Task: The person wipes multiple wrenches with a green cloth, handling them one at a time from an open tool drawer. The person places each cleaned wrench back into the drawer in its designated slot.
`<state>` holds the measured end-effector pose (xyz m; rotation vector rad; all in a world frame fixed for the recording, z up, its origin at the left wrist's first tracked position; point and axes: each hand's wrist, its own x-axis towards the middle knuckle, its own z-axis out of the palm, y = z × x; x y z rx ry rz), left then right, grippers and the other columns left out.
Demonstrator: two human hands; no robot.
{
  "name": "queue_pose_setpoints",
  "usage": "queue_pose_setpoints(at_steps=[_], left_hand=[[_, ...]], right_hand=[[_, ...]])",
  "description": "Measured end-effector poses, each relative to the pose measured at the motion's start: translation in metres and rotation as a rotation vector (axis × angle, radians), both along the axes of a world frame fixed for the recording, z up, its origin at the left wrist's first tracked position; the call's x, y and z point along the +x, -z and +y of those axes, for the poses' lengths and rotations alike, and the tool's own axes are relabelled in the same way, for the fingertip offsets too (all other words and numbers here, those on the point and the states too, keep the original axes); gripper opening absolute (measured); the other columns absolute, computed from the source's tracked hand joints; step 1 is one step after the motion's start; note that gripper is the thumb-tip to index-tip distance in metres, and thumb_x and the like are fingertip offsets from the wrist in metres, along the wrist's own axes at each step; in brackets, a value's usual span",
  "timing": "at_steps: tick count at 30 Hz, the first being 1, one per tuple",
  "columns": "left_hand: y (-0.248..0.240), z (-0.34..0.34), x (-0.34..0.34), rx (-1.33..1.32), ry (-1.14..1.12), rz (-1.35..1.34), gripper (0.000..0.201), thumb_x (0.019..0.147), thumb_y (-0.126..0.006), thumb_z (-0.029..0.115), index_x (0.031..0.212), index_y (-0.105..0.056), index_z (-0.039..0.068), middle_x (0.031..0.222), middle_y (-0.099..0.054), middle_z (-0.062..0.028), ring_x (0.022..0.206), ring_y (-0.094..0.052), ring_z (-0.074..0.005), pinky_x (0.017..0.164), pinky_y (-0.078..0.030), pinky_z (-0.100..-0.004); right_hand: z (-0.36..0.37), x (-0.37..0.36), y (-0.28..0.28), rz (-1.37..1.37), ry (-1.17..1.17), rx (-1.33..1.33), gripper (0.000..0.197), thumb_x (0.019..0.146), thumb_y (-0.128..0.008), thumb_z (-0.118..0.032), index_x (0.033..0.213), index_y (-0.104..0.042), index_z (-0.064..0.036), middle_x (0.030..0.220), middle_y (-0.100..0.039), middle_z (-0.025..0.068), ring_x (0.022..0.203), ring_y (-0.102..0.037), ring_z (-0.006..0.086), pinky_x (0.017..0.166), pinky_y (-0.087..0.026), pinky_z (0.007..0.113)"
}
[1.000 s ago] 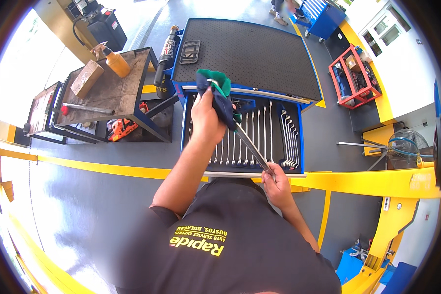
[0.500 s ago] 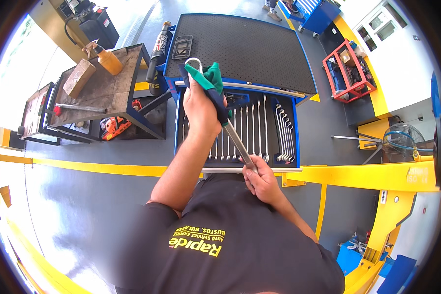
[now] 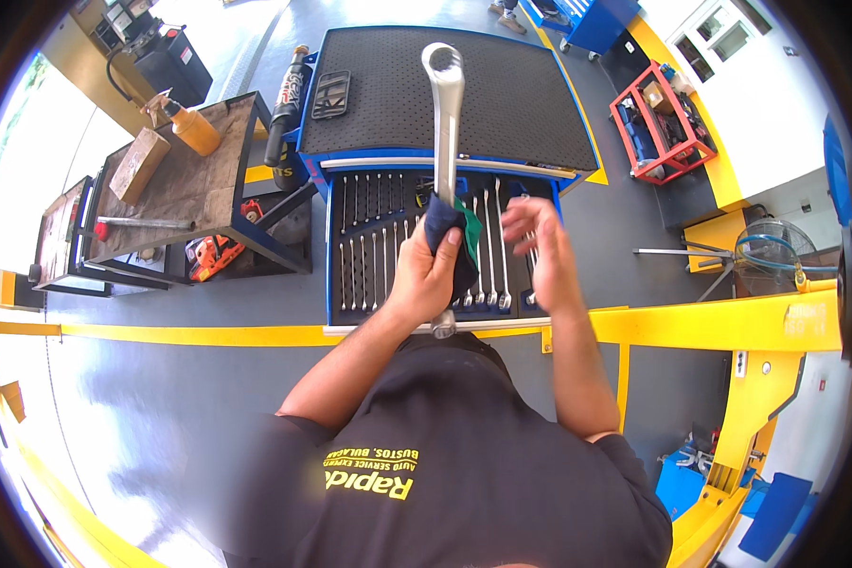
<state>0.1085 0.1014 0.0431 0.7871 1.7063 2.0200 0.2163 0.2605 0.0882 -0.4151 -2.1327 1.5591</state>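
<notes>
My left hand (image 3: 428, 276) is closed around a large combination wrench (image 3: 448, 128), with a navy and green cloth (image 3: 454, 251) wrapped about the shaft. The wrench stands nearly upright in the picture, its ring end over the cabinet top and its other end poking out below my fist. To the right, my right hand (image 3: 552, 248) is raised with its fingers spread and nothing in them, apart from the wrench. Beneath both hands is the pulled-out drawer (image 3: 329, 270) of a blue tool cabinet, where several smaller wrenches (image 3: 491, 251) lie in rows.
A black perforated mat (image 3: 379, 128) covers the cabinet top, with a black tray (image 3: 331, 93) at its left. On the left stands a metal work table (image 3: 222, 180) bearing a yellow spray bottle (image 3: 195, 131). A red cart (image 3: 667, 166), a fan (image 3: 769, 256) and yellow beams (image 3: 701, 327) are at right.
My right hand has let go of the wrench's lower end and risen to the right. My left hand has lowered, gripping the cloth around the shaft; the ring end now shows clear above it.
</notes>
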Motion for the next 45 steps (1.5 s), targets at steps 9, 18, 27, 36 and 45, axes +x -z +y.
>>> queue_pose_setpoints(at_steps=[9,18,27,36,45], left_hand=[[-0.031,0.019,0.015,-0.152,0.167,0.282,0.018,0.098,-0.062,0.021,0.097,-0.060,0.003,0.078,-0.064,-0.0231,0.079,-0.064,-0.0458,0.067,-0.048,-0.0504],[-0.011,-0.033,0.035,-0.496,0.561,0.602,0.019,0.096,-0.063,0.022,0.098,-0.057,0.004,0.092,-0.066,-0.0215,0.090,-0.063,-0.0430,0.079,-0.048,-0.0506],[-0.039,-0.025,-0.028,0.198,0.323,-0.173,0.042,0.107,-0.044,0.029,0.138,-0.049,0.001,0.122,-0.061,-0.0073,0.111,-0.059,-0.0206,0.098,-0.046,-0.0350],[-0.017,-0.017,0.019,-0.279,0.748,0.160,0.023,0.102,-0.061,0.015,0.120,-0.059,0.002,0.091,-0.066,-0.0108,0.083,-0.056,-0.0172,0.078,-0.050,-0.0345],[0.033,-0.016,0.007,-0.265,0.503,-0.134,0.015,0.101,-0.065,0.017,0.105,-0.068,0.002,0.086,-0.064,-0.0015,0.082,-0.055,-0.0102,0.076,-0.049,-0.0289]], right_hand=[[-0.018,-0.040,-0.047,0.542,-0.090,-0.847,0.040,0.109,-0.043,-0.044,0.091,-0.054,-0.0101,0.059,-0.036,-0.0018,0.048,-0.031,0.0073,0.045,-0.027,0.024],[0.003,0.020,-0.110,0.746,-0.408,-0.534,0.044,0.110,-0.041,-0.041,0.081,-0.045,-0.0078,0.054,-0.036,-0.0022,0.040,-0.024,0.0069,0.037,-0.025,0.025],[-0.023,0.027,-0.133,0.839,-0.199,-0.089,0.039,0.106,-0.053,-0.040,0.083,-0.048,-0.0085,0.059,-0.039,-0.0032,0.046,-0.029,0.0071,0.045,-0.025,0.026],[-0.010,0.022,-0.098,0.816,-0.310,-0.545,0.043,0.110,-0.040,-0.040,0.080,-0.042,-0.0094,0.053,-0.036,-0.0018,0.041,-0.026,0.0071,0.038,-0.025,0.023],[-0.042,0.028,-0.077,0.867,-0.245,-0.332,0.041,0.103,-0.058,-0.038,0.078,-0.046,-0.0078,0.058,-0.041,0.0016,0.046,-0.036,0.0122,0.044,-0.027,0.029]])
